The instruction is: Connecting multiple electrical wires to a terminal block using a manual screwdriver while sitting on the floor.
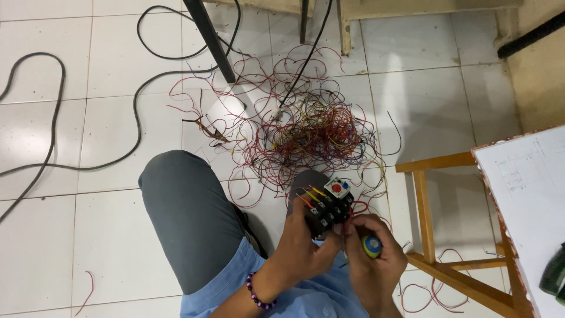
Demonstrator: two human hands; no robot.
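The black relay block (328, 207), with its red button end pointing away from the person, sits above the knee clasped in the left hand (306, 244), while the right hand (374, 259) just beside it grips a yellow-capped screwdriver (371, 245) aimed at its near side.

Tangled red wires (306, 132), black cables (136, 112), wooden stool (435, 235), white board (529, 194).

Black relay block (327, 207) — red button, yellow-red wires — tilted above the knee.
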